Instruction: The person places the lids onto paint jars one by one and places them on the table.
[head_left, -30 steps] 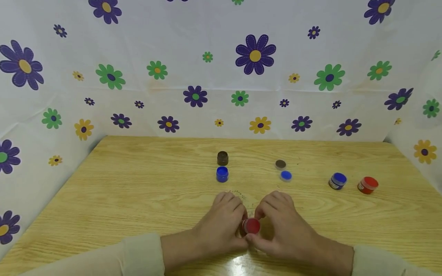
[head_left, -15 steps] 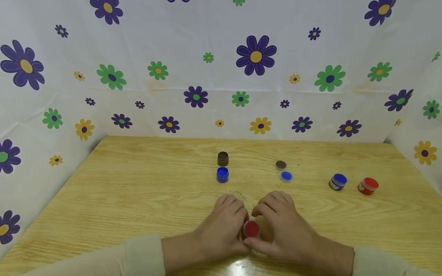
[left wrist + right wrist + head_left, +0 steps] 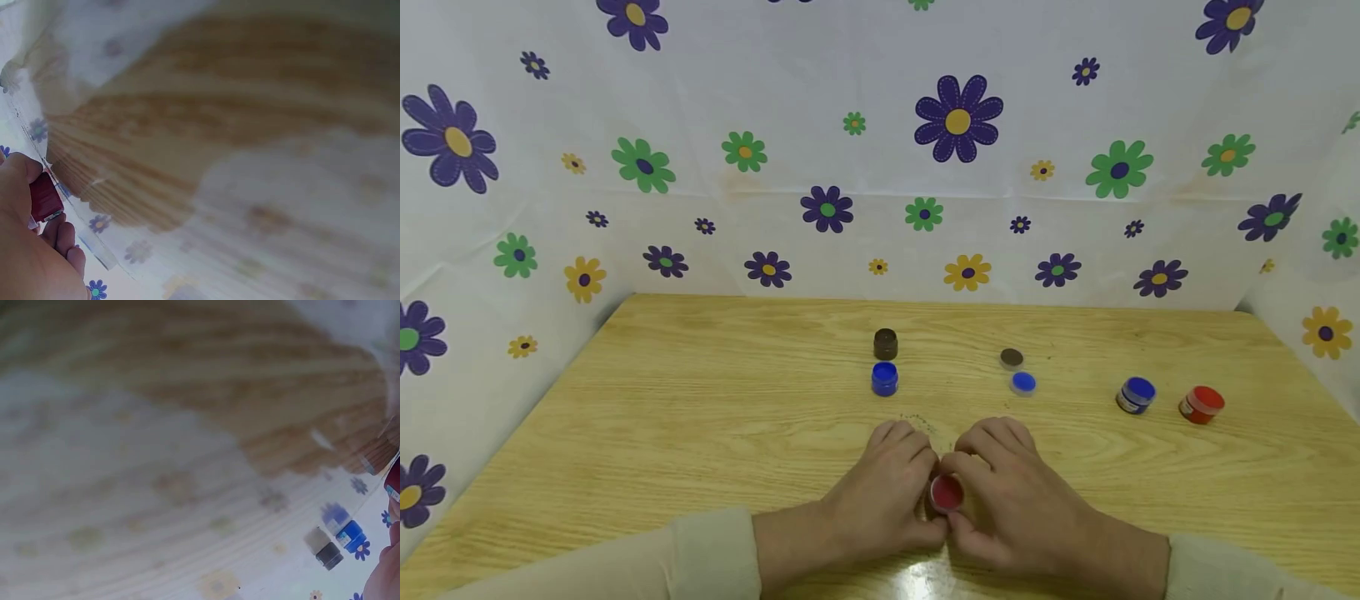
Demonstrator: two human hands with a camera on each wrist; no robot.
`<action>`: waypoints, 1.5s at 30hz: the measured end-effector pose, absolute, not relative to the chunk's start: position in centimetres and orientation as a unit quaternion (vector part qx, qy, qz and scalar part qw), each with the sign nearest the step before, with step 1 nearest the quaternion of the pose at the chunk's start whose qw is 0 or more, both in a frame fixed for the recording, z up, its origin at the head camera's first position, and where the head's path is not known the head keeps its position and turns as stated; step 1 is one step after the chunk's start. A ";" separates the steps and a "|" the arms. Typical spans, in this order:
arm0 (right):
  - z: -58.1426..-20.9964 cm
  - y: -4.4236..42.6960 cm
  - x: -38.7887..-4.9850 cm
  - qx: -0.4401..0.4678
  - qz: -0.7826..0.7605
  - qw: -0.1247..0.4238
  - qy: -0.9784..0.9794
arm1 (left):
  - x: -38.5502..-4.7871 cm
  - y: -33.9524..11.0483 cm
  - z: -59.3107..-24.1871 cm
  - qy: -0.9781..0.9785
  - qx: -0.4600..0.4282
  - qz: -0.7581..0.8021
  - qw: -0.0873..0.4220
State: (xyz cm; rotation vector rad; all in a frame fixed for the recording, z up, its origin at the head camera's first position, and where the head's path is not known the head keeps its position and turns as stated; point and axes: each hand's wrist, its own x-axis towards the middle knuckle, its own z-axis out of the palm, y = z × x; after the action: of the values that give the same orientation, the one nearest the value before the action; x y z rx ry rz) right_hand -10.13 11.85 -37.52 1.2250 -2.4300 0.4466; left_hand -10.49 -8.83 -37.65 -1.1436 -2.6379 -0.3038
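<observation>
A small red paint jar (image 3: 947, 494) stands between both hands near the table's front edge, its lid upward. My left hand (image 3: 880, 492) grips the jar from the left side; in the left wrist view its dark red body (image 3: 47, 197) shows between thumb and fingers. From the right, my right hand (image 3: 1026, 500) pinches around the jar's lid, with the index finger at the far rim and the thumb at the near rim. The right wrist view catches only a sliver of the dark red jar (image 3: 394, 478). The palms hide the jar's lower part in the head view.
Uncovered brown (image 3: 885, 344) and blue (image 3: 884, 379) paint jars stand beyond the hands. Right of them lie a brown lid (image 3: 1012, 359) and a blue lid (image 3: 1023, 383). Farther right are a lidded blue jar (image 3: 1136, 395) and a lidded red jar (image 3: 1202, 404). Flowered cloth (image 3: 880, 167) surrounds the table.
My right index finger and thumb have shifted around the red jar's lid and now lie at its far and near rims. My left hand keeps its grip almost unmoved.
</observation>
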 end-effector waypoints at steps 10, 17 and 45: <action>-37.6 11.6 -10.1 0.447 0.153 0.224 -0.852 | -10.5 -8.8 -38.1 -0.894 -0.407 -0.111 0.153; -37.6 11.6 -10.3 0.443 0.158 0.239 -0.850 | -10.6 -8.8 -38.2 -0.889 -0.414 -0.107 0.163; -37.4 11.8 -10.1 0.447 0.184 0.214 -0.849 | -10.7 -8.9 -37.7 -0.897 -0.406 -0.116 0.130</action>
State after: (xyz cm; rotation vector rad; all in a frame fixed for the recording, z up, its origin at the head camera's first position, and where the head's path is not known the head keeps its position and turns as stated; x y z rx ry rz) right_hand -10.10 11.83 -37.44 1.2398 -2.3559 0.5112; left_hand -10.68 -8.90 -37.72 -1.1788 -2.6062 -0.3377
